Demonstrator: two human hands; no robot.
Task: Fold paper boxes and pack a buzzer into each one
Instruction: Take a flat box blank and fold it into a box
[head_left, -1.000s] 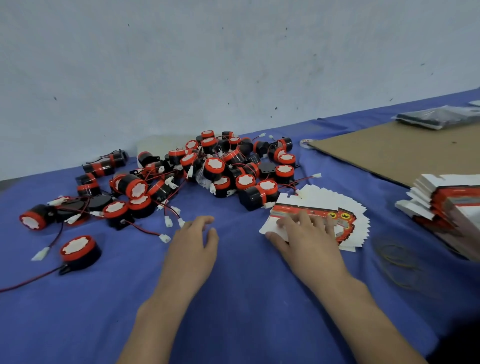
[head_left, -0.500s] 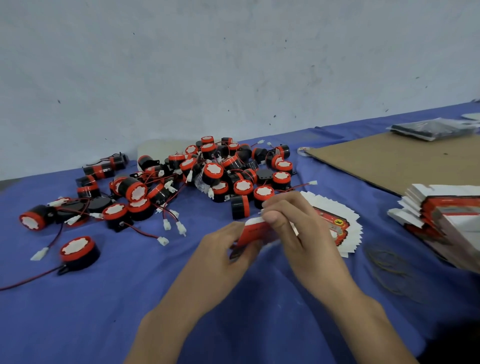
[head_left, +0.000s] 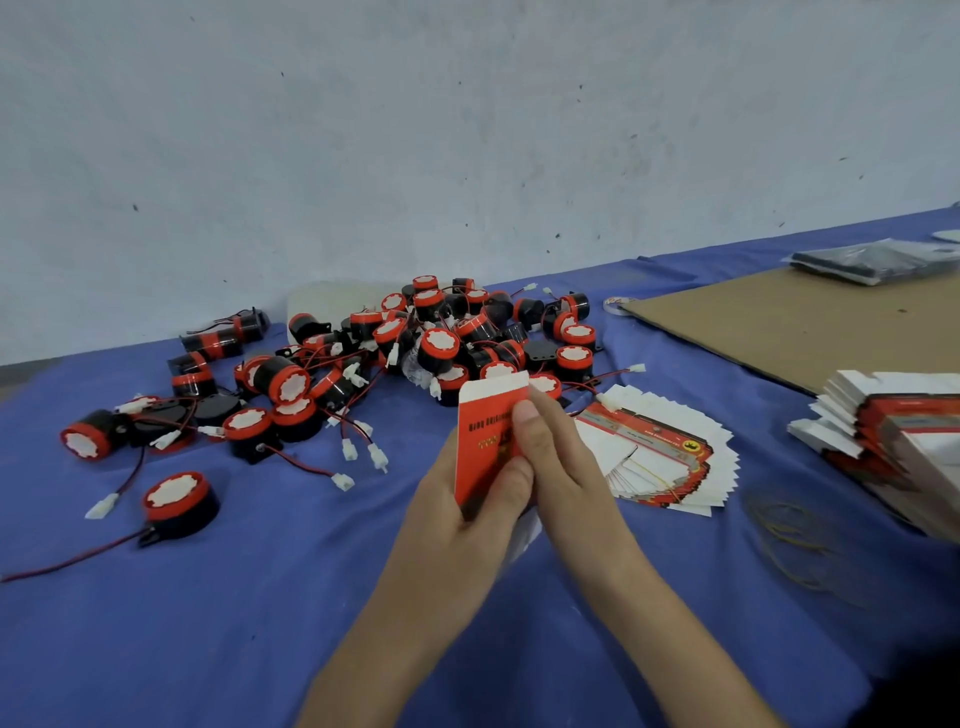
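Observation:
A flat red and white paper box (head_left: 485, 436) stands upright above the blue table, held between both hands. My left hand (head_left: 462, 506) grips its lower part from below. My right hand (head_left: 563, 457) pinches its right edge with the thumb on the red face. A fanned pile of flat boxes (head_left: 670, 449) lies just right of my hands. A heap of black and red buzzers (head_left: 441, 343) with red wires and white plugs lies behind. One single buzzer (head_left: 179, 501) sits at the left front.
A second stack of flat boxes (head_left: 898, 431) sits at the right edge. A brown cardboard sheet (head_left: 810, 322) lies at the back right, with a dark plastic bag (head_left: 872, 260) on it. Rubber bands (head_left: 789, 530) lie on the blue cloth (head_left: 234, 623).
My right hand took one flat box off the fanned pile. Both hands then raised it and turned it upright in front of the buzzers.

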